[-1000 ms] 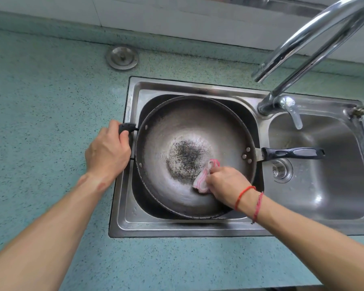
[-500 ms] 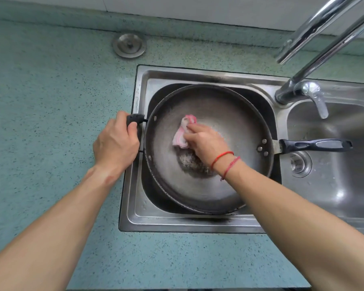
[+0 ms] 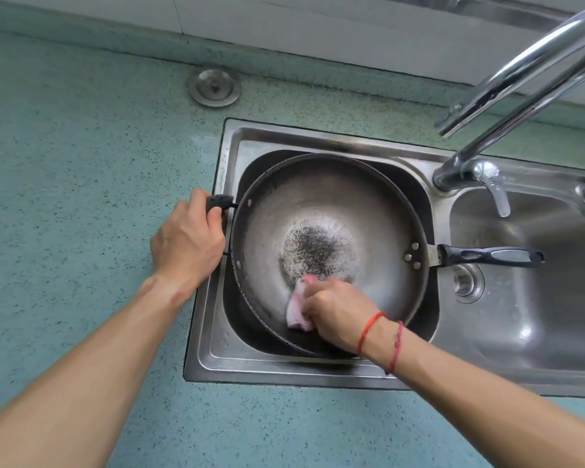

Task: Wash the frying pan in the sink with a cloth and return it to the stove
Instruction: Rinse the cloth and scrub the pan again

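Gripping the frying pan (image 3: 335,197) by its side handle (image 3: 221,200) with left fingers (image 3: 198,201), pinching the cloth (image 3: 298,309) against its near wall with right fingers (image 3: 333,287).

A teal, dark-speckled desk (image 3: 65,163) is spreading out to the left, running back to a white tiled wall (image 3: 284,25). A round metal cap (image 3: 214,87) is sitting near that wall, and soft light is glinting off a chrome tap (image 3: 520,67).

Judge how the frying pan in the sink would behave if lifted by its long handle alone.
The frying pan looks wide and metal, so probably heavy and stiff. Its long handle sits at one edge, so it would likely dip away; the left hand grips a small handle opposite. Its inside shines, perhaps wet and slippery.
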A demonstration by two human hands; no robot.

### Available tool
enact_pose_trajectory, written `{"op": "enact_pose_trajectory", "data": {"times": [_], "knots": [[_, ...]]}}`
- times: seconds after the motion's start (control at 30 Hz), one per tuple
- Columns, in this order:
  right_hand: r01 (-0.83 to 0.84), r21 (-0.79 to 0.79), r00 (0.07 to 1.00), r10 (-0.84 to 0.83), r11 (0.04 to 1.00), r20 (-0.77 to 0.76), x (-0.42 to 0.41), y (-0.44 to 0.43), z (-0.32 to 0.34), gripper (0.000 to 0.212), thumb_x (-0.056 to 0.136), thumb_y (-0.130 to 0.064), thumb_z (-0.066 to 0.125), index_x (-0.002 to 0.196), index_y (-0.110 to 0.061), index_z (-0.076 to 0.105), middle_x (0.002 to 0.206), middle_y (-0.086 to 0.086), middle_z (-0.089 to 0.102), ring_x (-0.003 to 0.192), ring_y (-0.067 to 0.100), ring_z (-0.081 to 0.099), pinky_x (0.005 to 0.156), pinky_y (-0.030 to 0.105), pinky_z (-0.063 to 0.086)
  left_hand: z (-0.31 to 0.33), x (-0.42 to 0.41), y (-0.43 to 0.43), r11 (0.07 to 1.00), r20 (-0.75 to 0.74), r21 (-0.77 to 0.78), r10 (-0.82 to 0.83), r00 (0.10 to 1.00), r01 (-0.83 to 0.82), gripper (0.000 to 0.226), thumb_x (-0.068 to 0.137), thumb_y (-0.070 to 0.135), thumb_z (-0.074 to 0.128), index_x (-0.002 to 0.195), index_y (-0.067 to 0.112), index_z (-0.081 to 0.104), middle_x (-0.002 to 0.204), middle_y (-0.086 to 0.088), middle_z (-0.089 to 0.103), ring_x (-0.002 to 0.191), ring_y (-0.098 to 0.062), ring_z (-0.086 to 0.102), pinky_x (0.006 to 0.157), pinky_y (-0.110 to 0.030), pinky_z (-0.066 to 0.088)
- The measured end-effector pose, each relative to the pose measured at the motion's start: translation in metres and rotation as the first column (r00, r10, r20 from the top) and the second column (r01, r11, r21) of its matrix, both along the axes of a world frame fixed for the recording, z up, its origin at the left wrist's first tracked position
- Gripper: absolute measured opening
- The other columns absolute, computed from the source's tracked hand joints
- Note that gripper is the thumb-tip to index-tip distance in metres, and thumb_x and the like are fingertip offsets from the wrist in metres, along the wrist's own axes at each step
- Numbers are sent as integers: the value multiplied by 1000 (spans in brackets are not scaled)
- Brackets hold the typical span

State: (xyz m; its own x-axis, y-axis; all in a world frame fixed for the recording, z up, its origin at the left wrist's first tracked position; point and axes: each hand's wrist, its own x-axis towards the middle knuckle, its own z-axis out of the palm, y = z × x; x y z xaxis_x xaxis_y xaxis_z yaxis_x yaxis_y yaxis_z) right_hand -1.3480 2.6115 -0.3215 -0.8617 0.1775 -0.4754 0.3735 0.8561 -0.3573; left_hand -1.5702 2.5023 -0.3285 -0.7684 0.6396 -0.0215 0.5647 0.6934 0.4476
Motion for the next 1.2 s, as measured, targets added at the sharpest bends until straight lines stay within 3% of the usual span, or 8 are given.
{"op": "enact_pose_trajectory", "data": {"times": [0.13, 0.3, 0.43, 0.6, 0.7, 0.87, 1.03, 1.2], "knots": [[-1, -17, 965, -3, 1000, -262, -47, 8, -19, 17, 82, -8, 60, 82, -15, 76, 92, 4, 69, 83, 33, 59, 72, 37, 49, -1, -1, 0, 1000, 4, -7, 10, 1000, -10, 17, 101, 37, 36, 95, 22, 40, 85, -3, 52, 72, -26, 47, 63, -37, 31], [114, 32, 930, -95, 993, -356, -82, 57, -36, 19, 88, -7, 61, 102, -11, 73, 113, 8, 63, 101, 33, 57, 80, 41, 48, -3, -3, 0, 1000, 6, -5, 2, 1000, -2, 20, 100, 38, 35, 97, 21, 44, 87, -4, 55, 73, -27, 48, 63, -37, 32], [264, 286, 948, -195, 921, -250, -49, 98, -33, 24, 94, -16, 55, 116, -15, 65, 130, 3, 53, 116, 29, 45, 80, 39, 51, -3, -4, -1, 1000, 21, -5, -16, 1000, 16, 20, 101, 39, 35, 99, 21, 44, 89, -5, 57, 75, -29, 52, 65, -38, 37], [66, 528, 982, -148, 847, 114, 9, 95, -12, 31, 89, -13, 53, 120, -15, 57, 131, 12, 45, 111, 32, 45, 70, 36, 50, -3, -3, -1, 1000, 10, -4, -14, 1000, 14, 20, 101, 38, 36, 100, 20, 44, 90, -6, 56, 75, -29, 50, 64, -38, 35], [-72, 411, 967, -37, 909, 252, 29, 67, 3, 25, 79, -25, 57, 103, -22, 64, 109, 6, 58, 99, 30, 57, 76, 33, 48, -2, -2, 0, 1000, -2, -7, -1, 1000, 1, 22, 101, 38, 36, 100, 19, 45, 89, -6, 55, 74, -29, 49, 64, -38, 34], [-13, -15, 986, 15, 1000, 164, 26, 18, 16, 25, 85, -39, 49, 96, -21, 63, 97, 5, 61, 88, 27, 62, 74, 31, 48, -1, -1, 0, 1000, -6, -10, 5, 1000, -5, 21, 101, 38, 37, 98, 19, 43, 87, -7, 55, 72, -29, 49, 62, -38, 33], [132, -325, 970, -190, 936, -153, -24, -20, 6, 21, 91, -30, 60, 103, -12, 57, 99, 8, 60, 88, 25, 57, 80, 31, 44, -2, -1, 0, 1000, -10, -4, 10, 1000, -10, 18, 101, 37, 37, 95, 21, 41, 84, -6, 54, 68, -27, 47, 59, -35, 30], [420, -424, 764, -565, 802, -312, -94, -16, -10, 15, 88, -14, 61, 101, -10, 55, 106, 9, 54, 93, 26, 58, 76, 44, 53, -2, -1, 1, 1000, 3, -20, 15, 1000, -15, 19, 100, 37, 37, 97, 20, 43, 88, -8, 56, 72, -30, 50, 63, -38, 35]]}}
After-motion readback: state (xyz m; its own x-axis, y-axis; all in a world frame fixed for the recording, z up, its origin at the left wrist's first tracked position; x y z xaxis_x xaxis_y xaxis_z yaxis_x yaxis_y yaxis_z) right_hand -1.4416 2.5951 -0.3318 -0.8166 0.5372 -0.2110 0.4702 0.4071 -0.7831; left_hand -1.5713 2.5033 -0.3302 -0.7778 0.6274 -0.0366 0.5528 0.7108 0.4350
